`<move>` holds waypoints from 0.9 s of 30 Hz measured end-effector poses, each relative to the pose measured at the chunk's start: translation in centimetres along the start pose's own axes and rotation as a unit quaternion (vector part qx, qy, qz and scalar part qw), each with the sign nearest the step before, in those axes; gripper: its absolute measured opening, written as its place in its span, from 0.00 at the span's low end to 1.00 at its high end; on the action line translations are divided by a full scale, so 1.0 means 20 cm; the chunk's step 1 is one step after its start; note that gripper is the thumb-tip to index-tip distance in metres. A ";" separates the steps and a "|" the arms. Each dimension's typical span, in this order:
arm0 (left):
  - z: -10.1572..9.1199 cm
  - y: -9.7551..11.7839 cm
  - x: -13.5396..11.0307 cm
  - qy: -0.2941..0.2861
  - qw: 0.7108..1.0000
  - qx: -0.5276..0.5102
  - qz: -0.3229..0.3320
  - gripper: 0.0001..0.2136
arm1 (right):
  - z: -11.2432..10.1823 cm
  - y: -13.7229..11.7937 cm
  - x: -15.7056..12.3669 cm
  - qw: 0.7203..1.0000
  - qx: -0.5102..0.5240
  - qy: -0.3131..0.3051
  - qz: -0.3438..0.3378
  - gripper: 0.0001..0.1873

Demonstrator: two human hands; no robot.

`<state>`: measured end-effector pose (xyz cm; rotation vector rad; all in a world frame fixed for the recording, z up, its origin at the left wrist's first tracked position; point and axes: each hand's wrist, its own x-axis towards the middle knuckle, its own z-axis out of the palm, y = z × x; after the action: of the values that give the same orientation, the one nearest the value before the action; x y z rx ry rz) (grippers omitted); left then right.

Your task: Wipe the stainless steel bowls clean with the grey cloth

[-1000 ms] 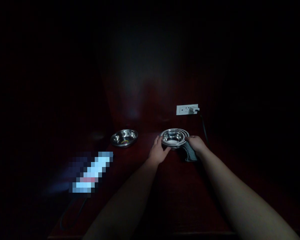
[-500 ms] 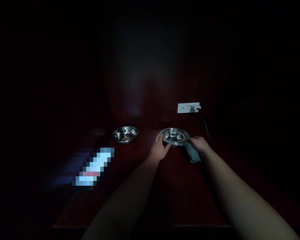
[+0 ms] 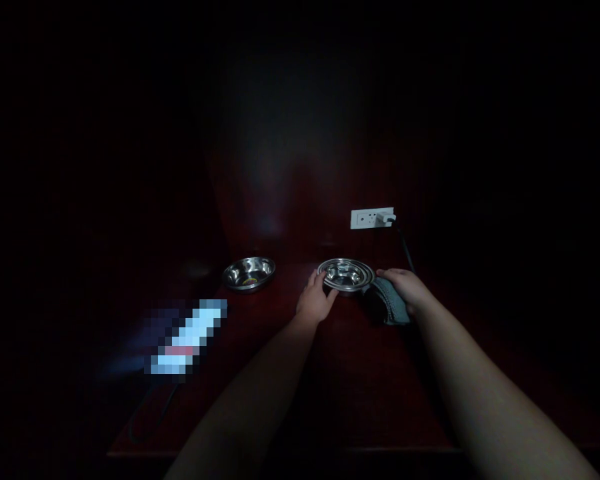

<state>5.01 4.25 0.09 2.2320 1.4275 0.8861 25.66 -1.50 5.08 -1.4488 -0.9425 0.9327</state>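
A stack of shiny steel bowls (image 3: 346, 275) sits on the dark red table (image 3: 360, 373) ahead of me. My left hand (image 3: 314, 301) grips the stack's near left rim with curled fingers. My right hand (image 3: 404, 288) is just right of the stack, closed around a grey cloth (image 3: 390, 304) that hangs below the palm. A single steel bowl (image 3: 249, 273) stands apart to the left.
A white wall socket (image 3: 372, 217) with a plug and a dark cable running down is behind the stack. A blurred bright patch (image 3: 187, 337) lies at the left of the table, with a dark cord loop below it. The room is very dark.
My right hand has drawn away from the stack's rim to the right, gathering the grey cloth. The stack has settled flatter. My left hand has stayed on the rim.
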 end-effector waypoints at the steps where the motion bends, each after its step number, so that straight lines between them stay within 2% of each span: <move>1: 0.00 0.00 0.00 0.000 1.000 0.000 0.000 0.31 | 0.00 0.00 0.00 1.000 0.015 -0.001 0.000 0.09; 5: 0.01 0.00 0.03 0.003 1.000 -0.002 -0.003 0.31 | 0.02 0.01 -0.01 0.996 0.085 -0.008 -0.014 0.11; 7: 0.03 0.00 0.03 0.004 1.000 0.000 -0.009 0.31 | 0.05 0.01 -0.02 0.996 0.066 -0.026 -0.045 0.14; 10: 0.03 0.00 0.00 0.015 1.000 0.002 0.016 0.31 | 0.10 0.02 -0.05 0.983 -0.101 -0.058 -0.145 0.16; 13: -0.02 -0.02 -0.07 0.033 0.998 0.023 0.051 0.33 | 0.16 0.05 -0.08 0.922 -0.252 -0.109 -0.274 0.15; 16: -0.16 -0.09 -0.14 0.028 0.991 0.076 0.109 0.29 | 0.24 0.08 -0.12 0.870 -0.308 -0.147 -0.356 0.10; 19: -0.39 -0.17 -0.18 0.042 0.982 0.143 0.120 0.21 | 0.30 0.08 -0.17 0.844 -0.350 -0.152 -0.377 0.13; 21: -0.55 -0.23 -0.18 0.050 0.974 0.205 0.077 0.18 | 0.31 0.08 -0.20 0.836 -0.389 -0.149 -0.357 0.16; 23: -0.67 -0.27 -0.16 0.006 0.956 0.292 0.009 0.21 | 0.30 0.07 -0.23 0.827 -0.432 -0.160 -0.322 0.21; 25: -0.74 -0.32 -0.14 -0.020 0.949 0.313 -0.029 0.23 | 0.28 0.07 -0.24 0.812 -0.470 -0.201 -0.283 0.27; 27: -0.77 -0.35 -0.12 -0.047 0.944 0.323 -0.049 0.21 | 0.26 0.08 -0.25 0.796 -0.498 -0.235 -0.252 0.28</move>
<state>-10.82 4.53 6.64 2.5624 1.9713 0.2826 19.03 -4.34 3.42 -1.6484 -2.3069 0.3457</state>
